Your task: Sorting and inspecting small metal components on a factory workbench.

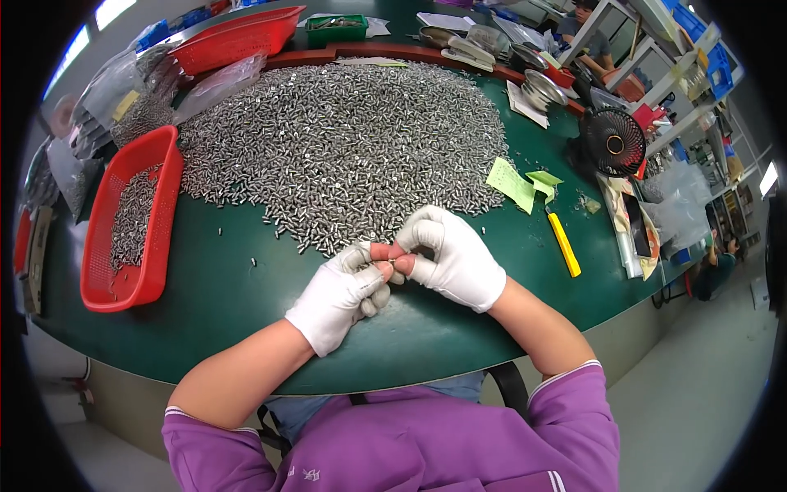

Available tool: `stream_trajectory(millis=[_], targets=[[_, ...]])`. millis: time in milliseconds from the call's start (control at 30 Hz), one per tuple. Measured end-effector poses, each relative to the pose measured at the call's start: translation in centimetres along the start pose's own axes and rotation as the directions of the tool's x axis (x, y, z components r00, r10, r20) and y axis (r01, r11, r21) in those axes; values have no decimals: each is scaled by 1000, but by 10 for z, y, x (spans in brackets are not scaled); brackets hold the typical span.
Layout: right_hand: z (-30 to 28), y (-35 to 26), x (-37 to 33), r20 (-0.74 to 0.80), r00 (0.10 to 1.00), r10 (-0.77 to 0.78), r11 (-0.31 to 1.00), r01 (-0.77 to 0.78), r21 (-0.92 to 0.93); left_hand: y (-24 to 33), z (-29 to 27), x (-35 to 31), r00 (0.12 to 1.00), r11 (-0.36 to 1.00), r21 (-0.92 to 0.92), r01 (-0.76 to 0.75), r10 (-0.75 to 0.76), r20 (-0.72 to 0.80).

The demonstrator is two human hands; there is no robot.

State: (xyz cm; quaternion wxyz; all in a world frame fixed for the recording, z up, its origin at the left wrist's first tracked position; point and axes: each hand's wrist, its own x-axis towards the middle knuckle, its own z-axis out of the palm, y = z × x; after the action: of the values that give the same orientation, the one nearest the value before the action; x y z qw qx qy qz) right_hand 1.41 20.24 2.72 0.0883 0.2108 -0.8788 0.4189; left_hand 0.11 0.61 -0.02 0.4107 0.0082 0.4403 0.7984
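A wide heap of small shiny metal cylindrical parts (344, 139) covers the middle of the green table (246, 312). At its near edge my two hands meet, both in white gloves with thumb and forefinger tips bare. My left hand (340, 291) is closed, its thumb and forefinger pinched together. My right hand (451, 258) is closed too, its thumb and forefinger tips touching those of the left. Whatever lies between the fingertips is too small and covered to make out. To the left stands a red plastic basket (168, 213) with more metal parts inside.
A yellow utility knife (563, 244) and green paper scraps (512, 184) lie right of the heap. Beyond them are a black fan (612, 141) and a dark phone (635, 223). A red basket (238, 41) and a green tray (336, 29) stand behind. Another person (586, 33) sits far right.
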Motion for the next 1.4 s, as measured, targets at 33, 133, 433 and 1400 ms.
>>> stream_trajectory(millis=[33, 133, 433, 1400], targets=[[1, 0, 0, 21, 1000, 9, 999, -10, 36, 0, 0, -1, 1000, 1000, 1, 0, 0, 0], [1, -1, -1, 49, 998, 33, 993, -38, 109, 1, 3, -2, 1000, 1000, 23, 5, -4, -29], [-5, -9, 2, -14, 960, -281, 926, 267, -268, 1, 3, -2, 998, 999, 49, -14, 17, -59], [-4, -5, -1, -59, 979, -196, 971, 186, -149, -2, 3, -1, 997, 999, -22, -31, 29, -73]])
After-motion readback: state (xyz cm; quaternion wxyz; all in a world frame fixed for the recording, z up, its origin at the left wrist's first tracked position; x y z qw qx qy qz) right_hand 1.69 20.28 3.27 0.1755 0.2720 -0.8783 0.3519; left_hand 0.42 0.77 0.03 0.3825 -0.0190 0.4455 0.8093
